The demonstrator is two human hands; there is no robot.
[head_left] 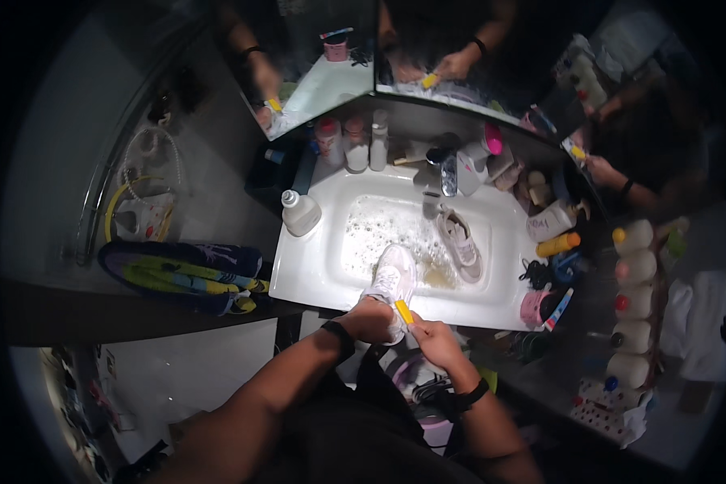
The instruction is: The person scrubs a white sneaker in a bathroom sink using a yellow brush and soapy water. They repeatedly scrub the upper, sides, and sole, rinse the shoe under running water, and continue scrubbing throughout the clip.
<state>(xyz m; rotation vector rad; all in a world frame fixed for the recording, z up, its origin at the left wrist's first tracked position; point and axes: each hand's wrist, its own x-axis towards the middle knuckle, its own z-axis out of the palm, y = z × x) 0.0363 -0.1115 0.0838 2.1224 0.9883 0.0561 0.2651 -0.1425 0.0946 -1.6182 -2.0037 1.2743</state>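
While I look down over the sink, this is what I read from the head view:

Left hand: I see it closed around the heel end of a white sneaker, holding it at the front rim of the sink.
Right hand: I see it curled shut on a yellow brush, whose tip touches the sneaker's heel.
White sneaker: it is tilted, toe pointing into the basin, heel toward me.
Second sneaker: it lies inside the basin, right of the held one and apart from it, below the tap.
Sink: white, with foamy water in the basin.
White bottle: it stands on the sink's left back corner.
Orange bottle: it lies at the right edge.
Striped towel: folded, left of the sink.
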